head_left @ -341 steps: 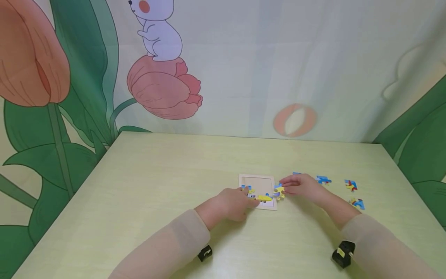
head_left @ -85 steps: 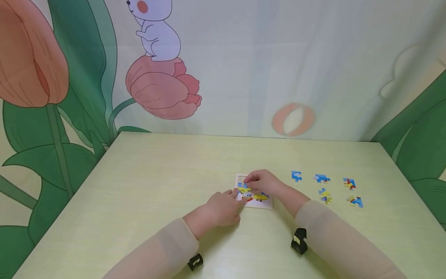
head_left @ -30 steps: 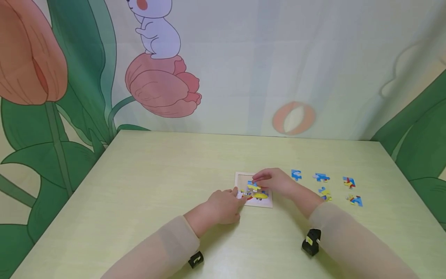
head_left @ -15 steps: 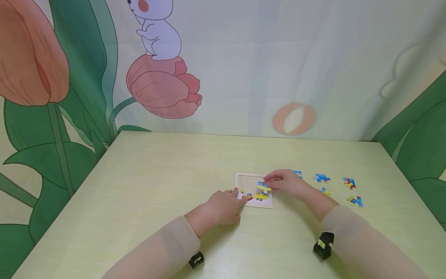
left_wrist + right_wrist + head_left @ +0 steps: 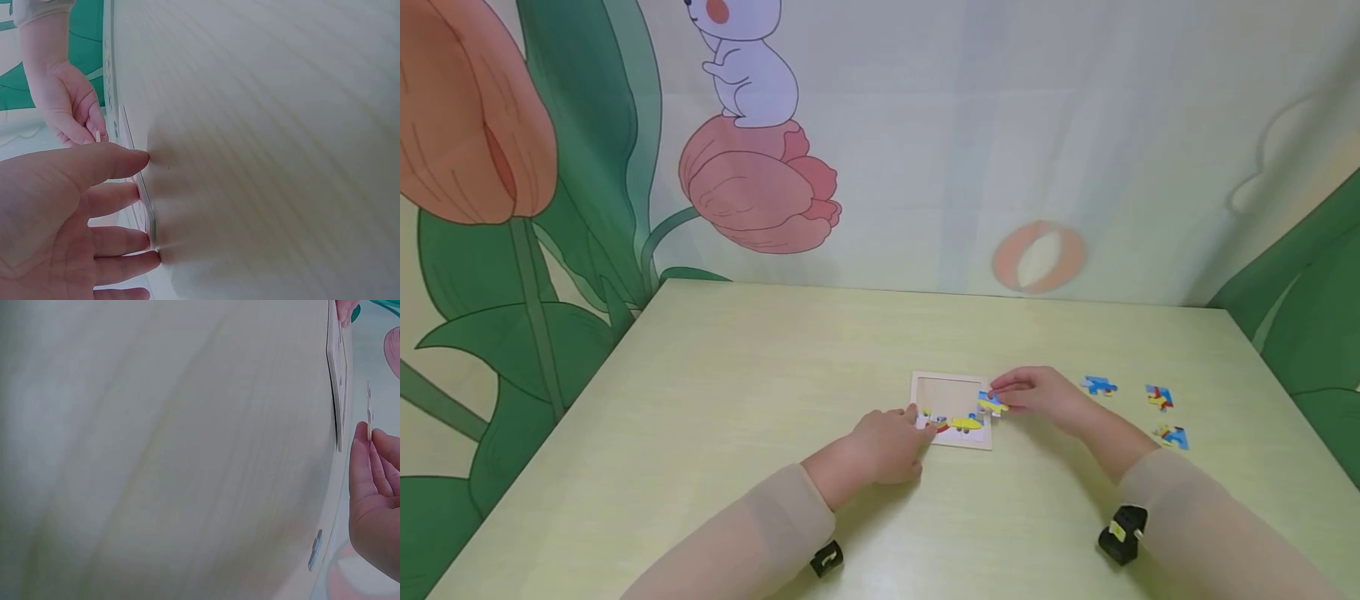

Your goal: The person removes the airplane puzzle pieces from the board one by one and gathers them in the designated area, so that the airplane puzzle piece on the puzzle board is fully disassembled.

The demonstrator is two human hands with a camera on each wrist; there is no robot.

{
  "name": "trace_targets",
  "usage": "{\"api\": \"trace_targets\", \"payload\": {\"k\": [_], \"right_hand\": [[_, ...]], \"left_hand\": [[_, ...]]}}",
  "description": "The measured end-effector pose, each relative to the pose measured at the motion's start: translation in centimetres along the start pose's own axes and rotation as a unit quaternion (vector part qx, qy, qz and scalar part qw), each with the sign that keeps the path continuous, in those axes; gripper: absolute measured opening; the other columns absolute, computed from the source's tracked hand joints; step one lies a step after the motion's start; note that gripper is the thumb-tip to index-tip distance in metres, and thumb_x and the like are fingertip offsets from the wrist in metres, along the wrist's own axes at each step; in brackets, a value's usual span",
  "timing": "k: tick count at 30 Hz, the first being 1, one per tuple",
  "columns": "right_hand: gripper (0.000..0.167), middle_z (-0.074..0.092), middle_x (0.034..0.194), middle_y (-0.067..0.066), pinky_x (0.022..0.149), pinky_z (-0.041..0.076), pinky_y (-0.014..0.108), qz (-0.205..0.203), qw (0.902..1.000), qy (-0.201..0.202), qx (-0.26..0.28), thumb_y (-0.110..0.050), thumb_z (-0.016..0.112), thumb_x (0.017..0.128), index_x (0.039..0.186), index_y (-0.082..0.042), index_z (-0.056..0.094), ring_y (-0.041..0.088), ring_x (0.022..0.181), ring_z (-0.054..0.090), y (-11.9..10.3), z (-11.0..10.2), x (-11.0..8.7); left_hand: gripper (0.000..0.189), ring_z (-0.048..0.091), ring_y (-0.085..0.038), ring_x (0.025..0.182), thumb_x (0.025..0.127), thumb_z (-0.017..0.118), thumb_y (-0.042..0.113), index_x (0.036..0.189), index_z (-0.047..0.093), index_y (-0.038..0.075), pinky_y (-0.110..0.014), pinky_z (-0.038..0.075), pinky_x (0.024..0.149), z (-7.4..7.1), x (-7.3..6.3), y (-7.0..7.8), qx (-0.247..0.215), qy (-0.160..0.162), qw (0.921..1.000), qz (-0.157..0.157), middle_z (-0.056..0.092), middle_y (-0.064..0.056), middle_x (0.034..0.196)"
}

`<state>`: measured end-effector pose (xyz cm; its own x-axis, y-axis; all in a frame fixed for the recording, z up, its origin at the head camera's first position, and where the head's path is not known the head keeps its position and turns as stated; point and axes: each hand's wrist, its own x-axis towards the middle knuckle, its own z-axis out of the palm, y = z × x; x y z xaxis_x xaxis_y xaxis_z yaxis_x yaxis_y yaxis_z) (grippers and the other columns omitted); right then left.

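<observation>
The puzzle tray (image 5: 947, 395) lies on the bench (image 5: 790, 358), about midway between left and right edges. The left hand (image 5: 889, 446), fingers extended, touches the tray's left side; the right hand's (image 5: 1043, 397) fingers pinch a puzzle piece (image 5: 992, 403) over its right rim. Loose pieces (image 5: 1160, 397) lie toward the bench's right edge.

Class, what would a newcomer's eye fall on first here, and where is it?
Probably the big orange tulip at the far left of the backdrop, then the white cartoon animal on a pink flower to its right. Below, on the pale table, the left hand touches a wooden frame, while the right hand pinches a blue-and-yellow puzzle piece by the frame's right side.
</observation>
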<state>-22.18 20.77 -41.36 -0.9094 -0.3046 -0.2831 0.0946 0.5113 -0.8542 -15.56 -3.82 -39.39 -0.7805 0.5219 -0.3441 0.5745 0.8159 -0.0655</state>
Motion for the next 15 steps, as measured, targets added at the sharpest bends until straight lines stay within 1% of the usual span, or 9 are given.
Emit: {"api": "trace_targets", "payload": {"k": [4, 8, 15], "right_hand": [[0.035, 0.063, 0.112, 0.016, 0.082, 0.051, 0.033, 0.015, 0.9998, 0.011, -0.006, -0.012, 0.064, 0.089, 0.118, 0.005, 0.058, 0.023, 0.099, 0.062, 0.2, -0.3, -0.2], [0.035, 0.063, 0.112, 0.016, 0.082, 0.051, 0.033, 0.019, 0.9997, 0.016, -0.001, -0.011, 0.063, 0.089, 0.119, 0.005, 0.057, 0.023, 0.099, 0.062, 0.6, -0.7, -0.5], [0.036, 0.063, 0.114, 0.018, 0.082, 0.051, 0.032, 0.017, 0.9996, 0.019, 0.012, -0.010, 0.063, 0.089, 0.120, 0.007, 0.055, 0.022, 0.100, 0.062, 1.2, -1.5, -0.8]], "left_hand": [[0.053, 0.041, -0.023, 0.129, 0.091, 0.055, 0.036, 0.142, 0.042, 0.025, -0.037, 0.046, 0.088, 0.0, 0.0, 0.0, 0.000, -0.002, 1.0000, -0.001, 0.036, -0.011, 0.146], [0.054, 0.040, -0.022, 0.129, 0.091, 0.055, 0.036, 0.142, 0.042, 0.025, -0.037, 0.046, 0.088, 0.0, -0.1, 0.0, -0.002, -0.003, 1.0000, -0.003, 0.035, -0.011, 0.146], [0.054, 0.044, -0.020, 0.125, 0.090, 0.054, 0.035, 0.142, 0.040, 0.028, -0.034, 0.048, 0.080, 0.0, 0.0, 0.1, 0.012, -0.002, 0.9999, -0.005, 0.037, -0.011, 0.145]]}}
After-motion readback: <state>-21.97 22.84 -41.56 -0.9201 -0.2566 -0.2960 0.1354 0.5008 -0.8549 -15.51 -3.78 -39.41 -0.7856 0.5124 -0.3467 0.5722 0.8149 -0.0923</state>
